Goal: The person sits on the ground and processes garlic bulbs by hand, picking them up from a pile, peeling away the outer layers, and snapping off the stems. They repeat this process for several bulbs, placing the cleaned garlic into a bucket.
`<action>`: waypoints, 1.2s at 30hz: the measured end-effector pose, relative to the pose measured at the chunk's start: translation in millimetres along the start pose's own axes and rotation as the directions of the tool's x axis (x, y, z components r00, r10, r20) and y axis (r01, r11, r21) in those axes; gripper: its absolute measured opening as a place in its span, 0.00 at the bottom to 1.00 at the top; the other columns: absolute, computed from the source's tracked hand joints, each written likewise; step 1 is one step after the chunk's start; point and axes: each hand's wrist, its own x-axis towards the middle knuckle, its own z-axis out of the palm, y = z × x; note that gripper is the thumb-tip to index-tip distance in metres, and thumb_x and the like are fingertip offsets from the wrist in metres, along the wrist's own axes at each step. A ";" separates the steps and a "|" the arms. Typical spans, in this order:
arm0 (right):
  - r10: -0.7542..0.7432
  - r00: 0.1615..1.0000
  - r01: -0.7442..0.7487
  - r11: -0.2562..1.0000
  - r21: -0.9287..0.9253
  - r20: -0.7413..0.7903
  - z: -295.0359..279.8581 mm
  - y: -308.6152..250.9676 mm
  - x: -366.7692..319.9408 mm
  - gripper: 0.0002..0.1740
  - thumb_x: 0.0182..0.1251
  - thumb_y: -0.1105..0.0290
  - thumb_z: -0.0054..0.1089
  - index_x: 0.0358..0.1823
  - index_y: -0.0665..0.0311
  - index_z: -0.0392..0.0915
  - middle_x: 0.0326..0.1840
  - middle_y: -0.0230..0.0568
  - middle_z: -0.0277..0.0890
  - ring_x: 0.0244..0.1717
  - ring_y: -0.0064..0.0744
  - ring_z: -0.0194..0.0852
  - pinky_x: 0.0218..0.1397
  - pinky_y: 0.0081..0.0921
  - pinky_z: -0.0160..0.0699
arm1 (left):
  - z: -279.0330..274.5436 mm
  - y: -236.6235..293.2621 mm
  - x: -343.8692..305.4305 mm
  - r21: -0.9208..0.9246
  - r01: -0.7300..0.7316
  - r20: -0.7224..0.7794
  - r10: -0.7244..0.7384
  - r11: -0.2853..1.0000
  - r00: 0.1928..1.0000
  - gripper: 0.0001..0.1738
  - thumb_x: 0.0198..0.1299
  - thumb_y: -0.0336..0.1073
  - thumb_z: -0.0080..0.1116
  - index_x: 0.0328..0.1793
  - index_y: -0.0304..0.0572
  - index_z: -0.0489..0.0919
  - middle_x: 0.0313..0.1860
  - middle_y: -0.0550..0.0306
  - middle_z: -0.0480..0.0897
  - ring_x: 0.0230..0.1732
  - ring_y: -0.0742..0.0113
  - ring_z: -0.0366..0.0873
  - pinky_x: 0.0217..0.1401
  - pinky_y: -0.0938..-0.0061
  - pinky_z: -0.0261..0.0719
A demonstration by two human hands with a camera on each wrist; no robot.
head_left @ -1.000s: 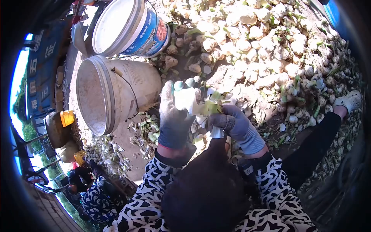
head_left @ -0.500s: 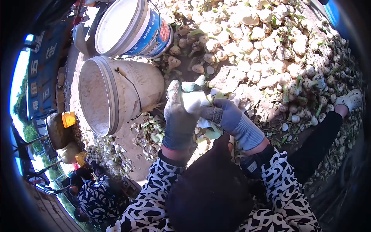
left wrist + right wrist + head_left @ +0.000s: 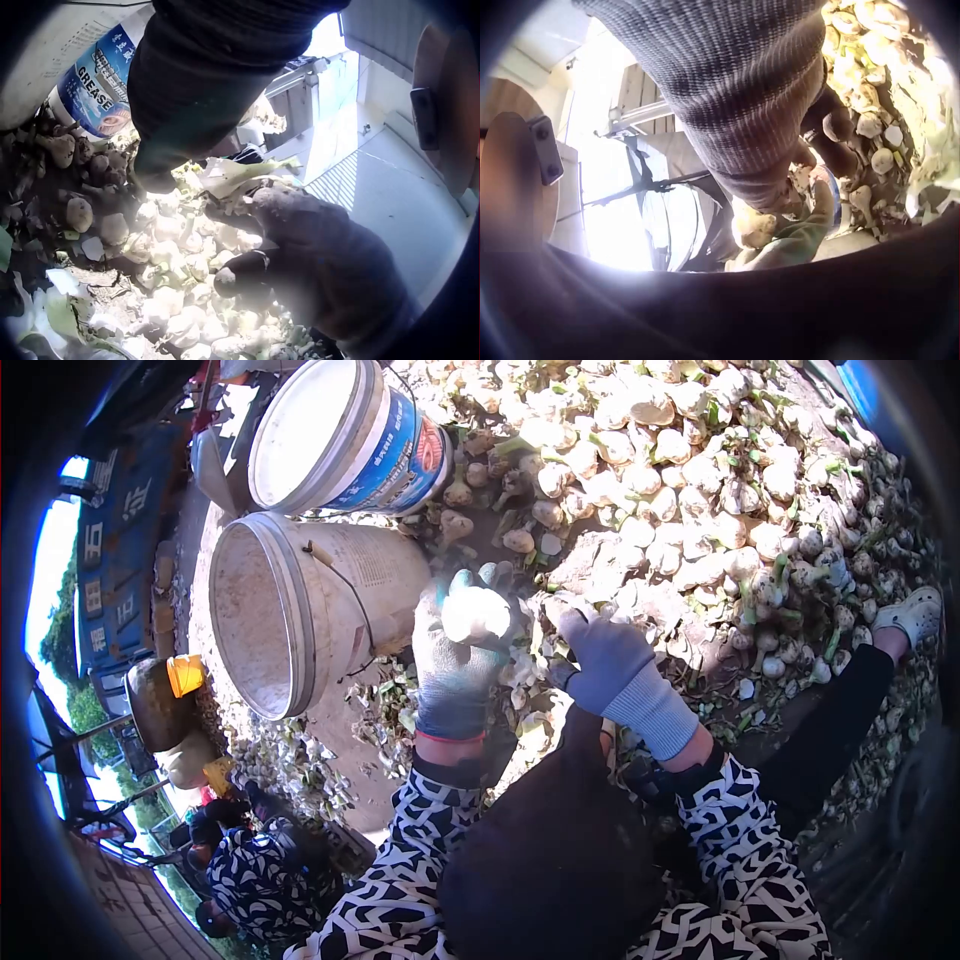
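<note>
My gloved left hand [image 3: 455,665] grips a peeled white garlic bulb [image 3: 475,614], its fingers curled round the sides. In the right wrist view the bulb [image 3: 753,227] shows beside the green-and-white left glove [image 3: 799,241]. The gloved right hand [image 3: 615,660] is just to the right, apart from the bulb, with thumb and forefinger spread. A pale green strip of husk [image 3: 234,177] overlaps the right forefinger's tip in the left wrist view. Loose husks lie on the ground below both hands.
A tipped white bucket [image 3: 375,575] lies left of the hands, with a blue-labelled bucket [image 3: 385,470] behind it. A big heap of garlic bulbs [image 3: 690,510] spreads ahead and right. Another person [image 3: 265,870] is at lower left; a shoe [image 3: 915,622] is at far right.
The right hand has pulled away to the right from the garlic bulb and its fingers have spread. The leafy husk has come off the bulb, which stays in the left hand.
</note>
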 end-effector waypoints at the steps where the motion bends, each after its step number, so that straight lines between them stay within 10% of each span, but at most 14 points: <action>1: -0.138 0.946 0.138 0.990 -0.021 -0.293 -1.7 0.8 -1.1 0.31 0.57 0.49 0.63 0.49 0.69 0.68 0.31 0.51 0.75 0.30 0.47 0.80 0.30 0.39 0.77 | -9.7 1.8 0.7 -0.091 0.117 0.090 -0.109 0.989 0.990 0.18 0.69 0.48 0.42 0.51 0.44 0.75 0.54 0.50 0.79 0.60 0.52 0.74 0.64 0.52 0.70; 3: -0.170 0.932 0.194 0.980 0.043 -0.319 -4.3 -3.5 11.9 0.28 0.57 0.51 0.62 0.47 0.68 0.68 0.29 0.49 0.74 0.26 0.48 0.78 0.26 0.39 0.75 | -28.8 -6.2 1.9 0.272 -0.091 -0.053 0.110 0.958 0.993 0.17 0.68 0.46 0.46 0.53 0.43 0.73 0.53 0.48 0.78 0.58 0.54 0.75 0.57 0.61 0.76; 5: -0.178 0.938 0.198 0.979 0.039 -0.298 -6.2 -7.4 26.8 0.25 0.57 0.53 0.62 0.45 0.66 0.70 0.26 0.48 0.74 0.25 0.48 0.77 0.25 0.40 0.74 | -24.1 -20.8 1.6 0.776 -0.245 0.008 0.379 0.581 0.925 0.18 0.66 0.43 0.52 0.56 0.41 0.69 0.50 0.50 0.77 0.55 0.54 0.76 0.48 0.70 0.84; 8: -0.235 0.914 0.227 0.972 -0.064 -0.330 5.6 -5.0 37.1 0.15 0.54 0.59 0.62 0.35 0.62 0.74 0.20 0.45 0.73 0.24 0.47 0.77 0.25 0.40 0.74 | -1.0 -15.0 4.3 0.149 -0.128 -0.195 0.157 0.980 0.968 0.17 0.67 0.42 0.51 0.55 0.40 0.70 0.50 0.52 0.78 0.55 0.52 0.77 0.48 0.69 0.84; 12: -0.229 0.913 0.318 0.919 0.235 -0.338 6.0 -9.7 19.0 0.09 0.54 0.64 0.64 0.31 0.61 0.77 0.21 0.45 0.74 0.25 0.45 0.78 0.28 0.35 0.76 | -19.3 -9.2 11.0 0.236 -0.180 -0.185 0.225 0.955 0.957 0.16 0.68 0.45 0.48 0.53 0.43 0.73 0.49 0.52 0.79 0.58 0.49 0.75 0.59 0.53 0.78; 14: -0.410 0.906 0.321 0.506 0.801 -0.104 10.4 -19.9 1.7 0.10 0.58 0.68 0.66 0.40 0.63 0.80 0.28 0.44 0.80 0.31 0.36 0.81 0.37 0.28 0.78 | 1.3 -9.8 2.4 0.193 -0.138 -0.240 0.183 0.972 0.954 0.18 0.68 0.47 0.46 0.56 0.46 0.74 0.54 0.52 0.80 0.62 0.52 0.74 0.64 0.46 0.68; 16: -0.524 0.803 -0.036 0.433 0.901 0.284 -5.0 -18.0 -9.7 0.14 0.64 0.64 0.64 0.46 0.65 0.79 0.33 0.38 0.82 0.35 0.28 0.81 0.43 0.26 0.77 | 1.3 -8.4 5.6 0.138 -0.113 -0.232 0.143 0.984 0.962 0.20 0.67 0.49 0.47 0.57 0.46 0.73 0.55 0.52 0.79 0.62 0.53 0.74 0.62 0.46 0.69; 18: -0.579 0.796 0.074 0.380 0.922 0.175 -7.6 -7.0 -10.8 0.15 0.63 0.66 0.64 0.47 0.67 0.79 0.35 0.35 0.82 0.38 0.28 0.82 0.45 0.27 0.79 | -4.2 -9.2 7.3 0.197 -0.097 -0.242 0.144 0.976 0.959 0.21 0.67 0.50 0.48 0.58 0.46 0.73 0.55 0.53 0.79 0.62 0.53 0.74 0.61 0.47 0.70; 22: -0.514 0.856 -0.300 -0.570 0.765 -0.048 1.5 33.6 -10.4 0.20 0.59 0.73 0.62 0.53 0.73 0.76 0.44 0.45 0.81 0.43 0.33 0.83 0.44 0.28 0.82 | -21.3 -12.0 8.8 0.170 -0.152 -0.218 0.187 0.974 0.958 0.23 0.67 0.51 0.49 0.60 0.45 0.73 0.54 0.49 0.79 0.57 0.48 0.75 0.61 0.47 0.71; 24: -0.242 0.897 -0.285 0.324 0.902 0.371 36.3 38.9 -2.2 0.23 0.63 0.54 0.58 0.48 0.69 0.78 0.36 0.47 0.82 0.42 0.42 0.83 0.41 0.37 0.81 | -12.7 -0.4 15.0 0.091 -0.124 -0.243 0.142 0.988 0.960 0.23 0.67 0.50 0.50 0.58 0.41 0.75 0.52 0.43 0.79 0.56 0.43 0.75 0.63 0.46 0.71; 25: -0.135 0.932 -0.051 0.870 0.491 0.337 58.9 43.4 -3.9 0.22 0.65 0.52 0.54 0.44 0.65 0.79 0.33 0.46 0.82 0.40 0.44 0.83 0.41 0.39 0.80 | 11.8 11.8 20.5 0.112 -0.144 -0.193 0.164 0.983 0.967 0.23 0.66 0.48 0.50 0.57 0.36 0.75 0.53 0.39 0.78 0.57 0.42 0.74 0.65 0.45 0.70; 26: -0.060 0.956 0.122 0.971 -0.205 0.286 76.8 50.5 -8.7 0.21 0.66 0.50 0.51 0.39 0.62 0.80 0.30 0.46 0.81 0.37 0.47 0.82 0.41 0.40 0.79 | 31.1 37.9 32.3 0.089 -0.243 -0.099 0.252 0.966 0.963 0.28 0.66 0.47 0.50 0.62 0.29 0.70 0.58 0.33 0.74 0.62 0.39 0.71 0.68 0.44 0.67; 29: 0.190 0.960 -0.219 0.967 0.129 0.207 72.2 83.5 -34.5 0.24 0.66 0.44 0.45 0.41 0.54 0.80 0.40 0.43 0.81 0.42 0.47 0.82 0.47 0.45 0.78 | 94.7 82.6 21.8 0.172 -0.349 0.394 0.260 0.921 0.881 0.43 0.63 0.46 0.52 0.74 0.24 0.48 0.74 0.23 0.51 0.76 0.36 0.49 0.78 0.46 0.51; 36: 0.205 0.965 -0.211 0.977 -0.023 -0.162 42.3 136.4 -119.2 0.14 0.65 0.58 0.52 0.48 0.50 0.80 0.40 0.42 0.80 0.41 0.46 0.79 0.41 0.38 0.77 | 29.0 -34.3 19.2 0.504 -0.110 -0.005 0.130 0.856 0.992 0.19 0.69 0.40 0.50 0.58 0.32 0.72 0.51 0.39 0.81 0.51 0.52 0.80 0.57 0.58 0.79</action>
